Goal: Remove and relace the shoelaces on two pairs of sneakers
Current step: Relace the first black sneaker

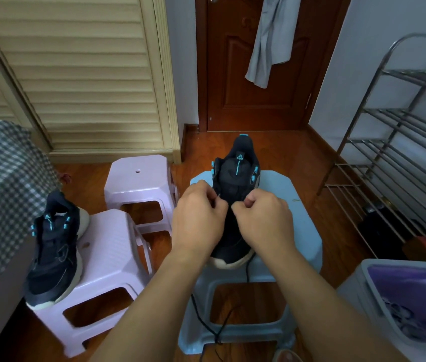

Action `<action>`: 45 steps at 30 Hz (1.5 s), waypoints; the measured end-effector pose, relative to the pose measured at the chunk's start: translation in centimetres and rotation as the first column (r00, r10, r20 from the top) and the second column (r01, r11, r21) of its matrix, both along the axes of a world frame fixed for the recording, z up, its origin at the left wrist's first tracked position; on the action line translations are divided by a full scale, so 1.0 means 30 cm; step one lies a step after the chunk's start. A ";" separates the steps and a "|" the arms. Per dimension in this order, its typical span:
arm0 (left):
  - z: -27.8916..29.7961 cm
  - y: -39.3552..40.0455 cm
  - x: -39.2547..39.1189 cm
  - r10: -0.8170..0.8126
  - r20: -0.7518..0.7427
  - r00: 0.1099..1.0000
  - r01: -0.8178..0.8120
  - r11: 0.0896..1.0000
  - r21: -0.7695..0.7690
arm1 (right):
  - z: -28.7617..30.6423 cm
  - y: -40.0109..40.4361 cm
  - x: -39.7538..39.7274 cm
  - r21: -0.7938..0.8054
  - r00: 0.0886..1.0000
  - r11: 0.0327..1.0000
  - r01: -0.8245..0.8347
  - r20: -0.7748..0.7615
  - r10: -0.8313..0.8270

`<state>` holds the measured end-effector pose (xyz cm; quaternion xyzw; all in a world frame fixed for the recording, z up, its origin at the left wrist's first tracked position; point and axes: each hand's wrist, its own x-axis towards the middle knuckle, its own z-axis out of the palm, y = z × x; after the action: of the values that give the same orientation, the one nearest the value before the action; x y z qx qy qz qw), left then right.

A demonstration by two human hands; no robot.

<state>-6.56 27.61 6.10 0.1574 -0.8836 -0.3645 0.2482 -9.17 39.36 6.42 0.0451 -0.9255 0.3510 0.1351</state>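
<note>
shoe in work: black sneaker point(235, 184) with teal lace loops, standing on the blue stool point(303, 231), toe toward the body, heel toward the door.
left hand point(198, 215): curled over the left side of the lace area, fingertips pinched together, seemingly on a lace tip; a thin pale sliver shows at the pinch, too small to name for sure.
right hand point(264, 215): curled tight at the right side of the lace area, thumb against forefinger, apparently pinching lace; the lace itself hidden under the fingers.
loose lace point(206, 322): black cord trailing off the toe end, down past the stool's front edge toward the floor.
second shoe: matching black sneaker point(55, 249) on the near lilac stool point(112, 252), well apart to the left; laces look loose, not clear whether threaded.
spare stool: another lilac stool point(138, 176) behind it, nothing on top.
step in hand: judged to be working the lace at the lower eyelets, near the toe; whether pulling out or threading in cannot be told.
doing it well: keep both ends even, hold close to the tip, feed straight through each loop, draw slack a little at a time, keep the trailing cord from snagging on the stool edge.
risk: shoe sliding on the smooth stool top under a hard tug; steady with the heel of one hand.
writing: "peak" with a triangle logo in teal on the tongue of the shoe in work; the same triangle logo on the second shoe's tongue, its letters too small to read.
</note>
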 end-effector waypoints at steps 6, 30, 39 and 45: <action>0.030 -0.050 0.008 -0.141 0.048 0.989 0.129 0.972 0.198 | 0.034 0.044 -0.025 -0.151 0.980 0.972 -0.180 -0.108 0.165; 0.046 -0.032 0.068 -0.377 -0.218 0.900 0.426 0.864 0.267 | 0.065 0.077 0.044 -0.593 0.879 0.716 -0.368 0.030 0.477; 0.019 0.022 0.054 -0.214 -0.236 0.948 0.315 0.744 0.589 | 0.034 0.042 0.043 -0.546 0.929 0.776 -0.315 -0.010 0.370; 0.019 0.027 0.062 -0.200 -0.248 0.948 0.299 0.829 0.472 | 0.020 0.022 0.052 -0.624 0.945 0.739 -0.256 0.001 0.328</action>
<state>-4.70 28.43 6.68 0.0644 -0.7431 -0.6249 0.2307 -7.61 40.03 7.02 0.1236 -0.7475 0.6518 0.0343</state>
